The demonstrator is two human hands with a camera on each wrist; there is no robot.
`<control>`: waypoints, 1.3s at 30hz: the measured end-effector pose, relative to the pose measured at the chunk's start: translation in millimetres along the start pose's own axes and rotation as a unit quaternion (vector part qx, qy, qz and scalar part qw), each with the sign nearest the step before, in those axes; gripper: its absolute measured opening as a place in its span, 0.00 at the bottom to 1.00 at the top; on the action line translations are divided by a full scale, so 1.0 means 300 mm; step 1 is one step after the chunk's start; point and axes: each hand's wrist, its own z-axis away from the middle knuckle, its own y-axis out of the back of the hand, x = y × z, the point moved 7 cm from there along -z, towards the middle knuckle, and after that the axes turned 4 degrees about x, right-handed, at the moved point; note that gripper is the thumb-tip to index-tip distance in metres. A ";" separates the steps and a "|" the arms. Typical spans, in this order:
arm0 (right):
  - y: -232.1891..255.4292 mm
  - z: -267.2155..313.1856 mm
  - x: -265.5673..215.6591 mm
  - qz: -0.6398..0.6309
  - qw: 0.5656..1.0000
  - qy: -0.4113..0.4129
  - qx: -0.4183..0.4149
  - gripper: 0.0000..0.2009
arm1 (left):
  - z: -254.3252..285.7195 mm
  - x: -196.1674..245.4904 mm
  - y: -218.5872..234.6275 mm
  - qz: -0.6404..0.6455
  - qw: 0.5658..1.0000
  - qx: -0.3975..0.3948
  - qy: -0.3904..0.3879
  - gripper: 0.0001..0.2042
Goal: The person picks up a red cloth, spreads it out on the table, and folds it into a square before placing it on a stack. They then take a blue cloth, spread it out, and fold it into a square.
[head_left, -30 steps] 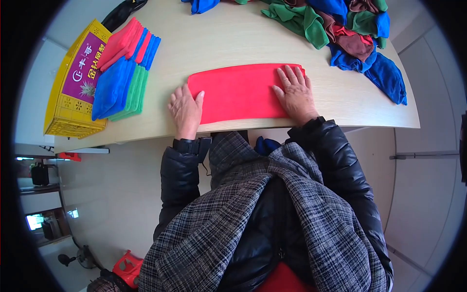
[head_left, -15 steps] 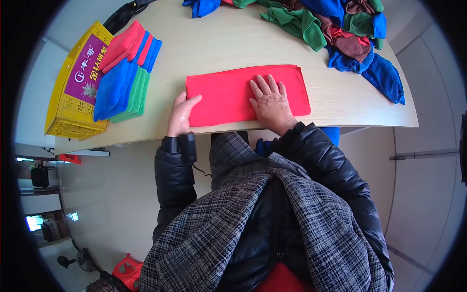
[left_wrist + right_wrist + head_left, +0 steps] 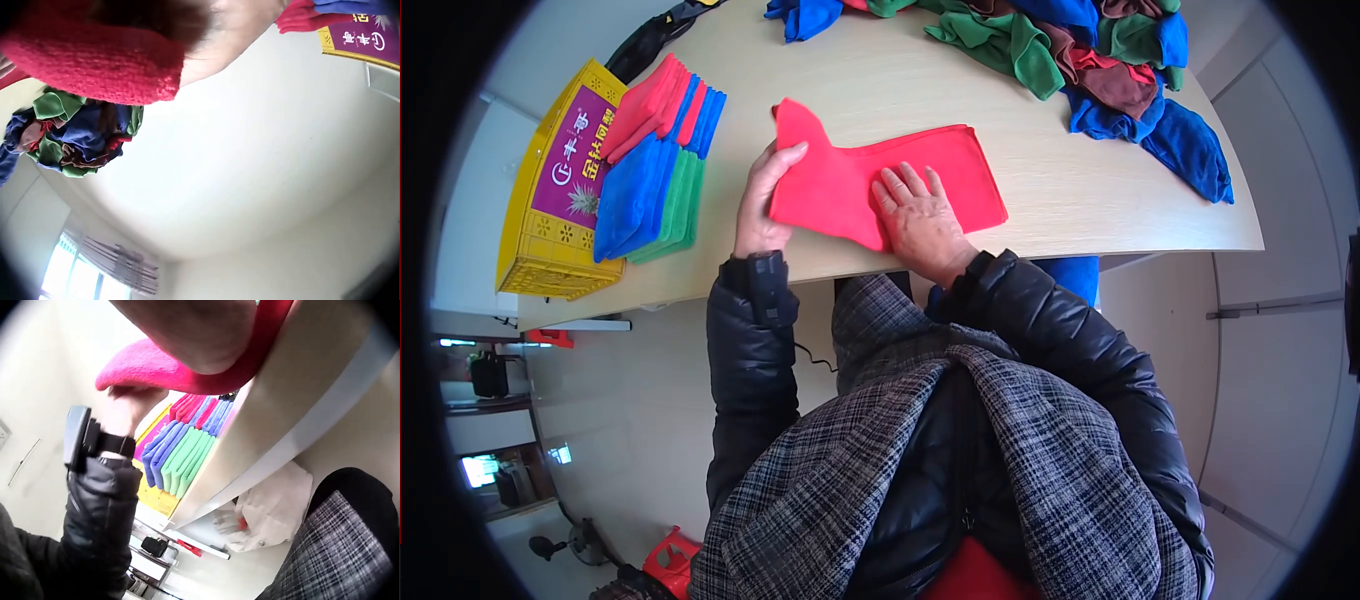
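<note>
A red folded towel (image 3: 960, 180) lies near the table's front edge, its left end raised and bent over. The left hand (image 3: 762, 198) grips that raised end, thumb on top and the other fingers hidden beneath the cloth. On the towel's middle rests the right hand (image 3: 926, 232), palm down with fingers extended and spread. From the left wrist, the lifted red towel (image 3: 94, 69) fills the upper left. In the right wrist view the towel (image 3: 147, 369) curves upward to the left hand (image 3: 128, 409).
Left on the table (image 3: 850, 80), a yellow crate (image 3: 525, 245) stands beside folded blue towels (image 3: 630, 200), green towels (image 3: 678, 215) and red towels (image 3: 640, 105). A heap of crumpled cloths (image 3: 1125, 90) occupies the back right. A blue cloth (image 3: 805, 18) lies at the back.
The left hand has taken hold of the towel's left end and raised it. The right hand has slid left from the right end to the middle, and the towel has shifted left.
</note>
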 end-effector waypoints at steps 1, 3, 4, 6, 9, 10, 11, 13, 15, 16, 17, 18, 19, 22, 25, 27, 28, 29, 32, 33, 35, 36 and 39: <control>0.017 0.017 0.001 0.001 1.000 -0.004 0.001 0.29 | -0.021 0.001 -0.046 -0.014 1.000 -0.027 -0.007 0.14; 0.047 0.084 -0.009 -0.025 0.999 0.020 -0.012 0.29 | -0.066 -0.020 -0.143 -0.040 0.996 -0.078 -0.020 0.11; 0.053 0.112 -0.017 -0.036 0.999 0.033 -0.019 0.29 | -0.092 -0.043 -0.171 -0.039 0.996 -0.080 -0.017 0.11; 0.057 0.162 -0.023 -0.049 0.998 0.043 -0.009 0.29 | -0.144 -0.111 -0.233 -0.117 0.987 -0.113 -0.018 0.10; 0.053 0.214 -0.023 -0.073 0.995 0.067 0.017 0.28 | -0.194 -0.221 -0.337 -0.249 0.959 -0.127 -0.043 0.11; 0.041 0.229 -0.020 -0.100 0.992 0.073 0.022 0.27 | -0.212 -0.260 -0.363 -0.339 0.931 -0.121 -0.068 0.12; 0.030 0.241 -0.014 -0.126 0.989 0.080 0.027 0.26 | -0.228 -0.297 -0.384 -0.340 0.930 -0.124 -0.069 0.12; 0.058 0.245 -0.003 -0.153 0.984 0.081 0.034 0.26 | -0.262 -0.378 -0.405 -0.466 0.872 -0.109 -0.099 0.15; 0.068 0.237 -0.005 -0.130 0.983 0.095 -0.089 0.24 | -0.266 -0.422 -0.440 -0.529 0.835 -0.105 -0.114 0.16; 0.057 0.243 -0.006 -0.120 0.976 0.103 -0.151 0.24 | -0.253 -0.424 -0.459 -0.563 0.809 -0.091 -0.139 0.17; 0.033 0.250 0.000 -0.122 0.976 0.100 -0.149 0.24 | -0.239 -0.425 -0.474 -0.597 0.782 -0.076 -0.164 0.17; 0.014 0.254 0.001 -0.135 0.982 0.104 -0.080 0.23 | -0.225 -0.422 -0.484 -0.628 0.753 -0.060 -0.188 0.17; 0.000 0.260 0.003 -0.146 0.983 0.107 -0.010 0.23 | -0.216 -0.423 -0.489 -0.630 0.751 -0.062 -0.187 0.17; 0.017 0.255 0.012 -0.143 0.983 0.111 0.026 0.23 | -0.185 -0.402 -0.529 -0.634 0.737 -0.100 -0.211 0.12; -0.022 0.260 0.008 -0.118 0.986 0.110 -0.045 0.24 | -0.163 -0.390 -0.507 -0.541 0.827 -0.139 -0.061 0.13; 0.008 0.262 0.019 -0.119 0.988 0.091 0.042 0.25 | -0.139 -0.379 -0.455 -0.488 0.859 -0.158 0.018 0.14; 0.026 0.264 0.026 -0.118 0.986 0.079 0.086 0.26 | -0.145 -0.303 -0.419 -0.518 0.840 -0.126 -0.106 0.14; 0.026 0.265 0.029 -0.118 0.986 0.075 0.086 0.26 | -0.129 -0.241 -0.391 -0.537 0.807 -0.092 -0.229 0.15; 0.038 0.260 0.031 -0.133 0.985 0.079 0.078 0.31 | -0.004 -0.211 -0.325 -0.594 0.715 -0.089 -0.358 0.21; 0.032 0.261 0.032 -0.133 0.985 0.080 0.077 0.31 | 0.012 -0.238 -0.296 -0.593 0.716 -0.088 -0.357 0.21; 0.029 0.261 0.029 -0.130 0.984 0.083 0.085 0.32 | 0.052 -0.314 -0.263 -0.634 0.671 -0.124 -0.364 0.24; 0.029 0.261 0.028 -0.129 0.984 0.084 0.090 0.32 | 0.062 -0.337 -0.256 -0.653 0.647 -0.142 -0.367 0.26; 0.029 0.265 0.025 -0.129 0.983 0.107 0.075 0.32 | 0.041 -0.368 -0.222 -0.648 0.664 -0.174 -0.329 0.28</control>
